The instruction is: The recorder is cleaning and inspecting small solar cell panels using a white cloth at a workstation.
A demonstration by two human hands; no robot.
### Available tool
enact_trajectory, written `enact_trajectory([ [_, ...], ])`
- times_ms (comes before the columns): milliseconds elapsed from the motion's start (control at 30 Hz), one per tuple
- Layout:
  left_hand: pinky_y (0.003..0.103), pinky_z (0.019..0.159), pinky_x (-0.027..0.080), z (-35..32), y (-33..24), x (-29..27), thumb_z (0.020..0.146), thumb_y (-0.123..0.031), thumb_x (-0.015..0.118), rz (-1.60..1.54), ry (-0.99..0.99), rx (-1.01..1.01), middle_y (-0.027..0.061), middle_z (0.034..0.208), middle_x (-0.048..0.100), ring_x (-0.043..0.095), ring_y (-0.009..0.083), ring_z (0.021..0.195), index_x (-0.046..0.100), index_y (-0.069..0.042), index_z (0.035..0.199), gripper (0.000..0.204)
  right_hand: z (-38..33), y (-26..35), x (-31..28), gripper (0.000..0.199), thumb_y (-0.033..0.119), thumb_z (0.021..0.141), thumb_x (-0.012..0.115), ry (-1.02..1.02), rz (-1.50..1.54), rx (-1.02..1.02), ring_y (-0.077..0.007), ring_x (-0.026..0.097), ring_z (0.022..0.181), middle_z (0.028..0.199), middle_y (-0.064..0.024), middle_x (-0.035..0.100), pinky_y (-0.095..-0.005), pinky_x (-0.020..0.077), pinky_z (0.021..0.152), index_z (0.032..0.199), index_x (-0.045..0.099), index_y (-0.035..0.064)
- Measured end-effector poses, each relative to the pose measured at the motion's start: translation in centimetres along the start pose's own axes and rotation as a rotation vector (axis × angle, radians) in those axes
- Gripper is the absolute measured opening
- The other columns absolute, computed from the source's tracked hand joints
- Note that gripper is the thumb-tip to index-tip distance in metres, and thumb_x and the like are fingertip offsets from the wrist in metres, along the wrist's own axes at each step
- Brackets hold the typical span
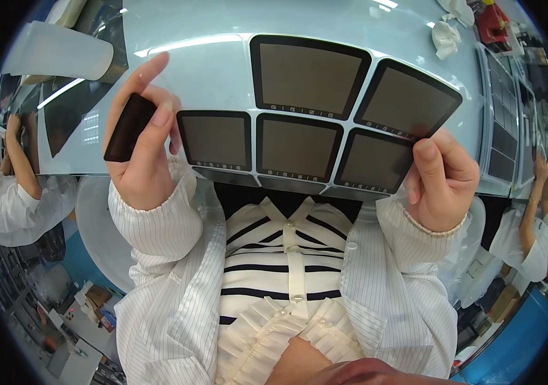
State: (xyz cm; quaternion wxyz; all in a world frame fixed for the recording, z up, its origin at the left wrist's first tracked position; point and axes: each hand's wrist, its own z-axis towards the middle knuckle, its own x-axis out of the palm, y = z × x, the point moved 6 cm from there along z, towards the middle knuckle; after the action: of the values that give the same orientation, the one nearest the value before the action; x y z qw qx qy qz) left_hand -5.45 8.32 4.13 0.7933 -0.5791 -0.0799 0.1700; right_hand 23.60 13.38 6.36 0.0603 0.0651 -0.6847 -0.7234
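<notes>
Two hands are holding a clear carrier sheet [299, 138] up over the pale bench [222, 25], and the sheet is carrying five dark rectangular film panels in black borders, two above and three below, with an empty patch showing at its upper left. Its long axis is running left to right across the view, sagging slightly at the ends. Next in size, the right hand [441, 183] is gripping the sheet's lower right corner, thumb pressing on the front over the edge of the lower right panel [373, 160] and fingers curling behind. The left hand [142, 154] is sitting at the sheet's left edge, its grip pinching a single loose dark panel [129, 127] between thumb and fingers, index finger pointing upward. That loose panel is lying just left of the lower left panel [215, 140], tilting with its long side near upright, so the left hand is the nearer one to the sheet's bare upper-left patch. Other workers in white sleeves are sitting at both margins.
</notes>
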Motion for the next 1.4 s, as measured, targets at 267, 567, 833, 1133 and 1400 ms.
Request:
enact_trajectory([
  [267,0.024,0.059,0.039,0.0,0.3,0.3,0.095,-0.045,0.037,-0.230,0.066,-0.048,0.0023,0.076,0.055,0.050,0.0117,0.065,0.056,0.001,0.119,0.056,2.0,0.7,-1.4,0.016,0.009,0.086,0.064,-0.124,0.117,-0.026,-0.0029,0.039,0.042,0.070,-0.0024,0.058,-0.0166,0.0254,0.039,0.097,0.066,-0.0028],
  [567,0.026,0.077,0.044,-1.6,2.2,0.8,0.099,-0.033,0.036,-0.131,0.226,-0.389,0.0095,0.095,0.063,0.058,0.0148,0.082,0.059,0.005,0.105,0.045,4.0,1.0,-2.3,0.018,0.009,0.087,0.063,-0.057,0.196,-0.121,-0.0035,0.039,0.041,0.076,-0.0062,0.064,-0.0151,0.0251,0.038,0.101,0.066,-0.0019],
  [833,0.022,0.062,0.034,-1.2,0.9,2.2,0.096,-0.024,0.046,-0.159,0.303,-0.193,0.0030,0.075,0.054,0.045,0.0097,0.067,0.058,0.005,0.084,0.033,4.1,0.7,-2.9,0.018,0.008,0.085,0.064,-0.102,0.140,-0.150,-0.0037,0.038,0.042,0.076,-0.0054,0.064,-0.0154,0.0254,0.038,0.100,0.067,-0.0015],
  [1133,0.022,0.056,0.028,-1.6,0.8,2.4,0.090,-0.014,0.056,-0.171,0.209,-0.294,-0.0018,0.064,0.046,0.035,0.0070,0.060,0.058,0.004,0.078,0.022,4.1,0.7,-3.4,0.017,0.007,0.087,0.062,-0.066,0.071,-0.176,-0.0043,0.039,0.042,0.079,-0.0073,0.063,-0.0154,0.0268,0.038,0.100,0.066,-0.0028],
  [1400,0.020,0.051,0.042,-1.7,-0.3,3.4,0.090,-0.014,0.057,-0.092,0.276,-0.312,0.0015,0.067,0.058,0.052,0.0063,0.057,0.063,0.004,0.097,0.020,3.9,0.5,-5.6,0.023,0.005,0.090,0.056,0.018,0.058,-0.177,-0.0043,0.041,0.039,0.091,-0.0128,0.067,-0.0145,0.0269,0.037,0.111,0.061,-0.0025],
])
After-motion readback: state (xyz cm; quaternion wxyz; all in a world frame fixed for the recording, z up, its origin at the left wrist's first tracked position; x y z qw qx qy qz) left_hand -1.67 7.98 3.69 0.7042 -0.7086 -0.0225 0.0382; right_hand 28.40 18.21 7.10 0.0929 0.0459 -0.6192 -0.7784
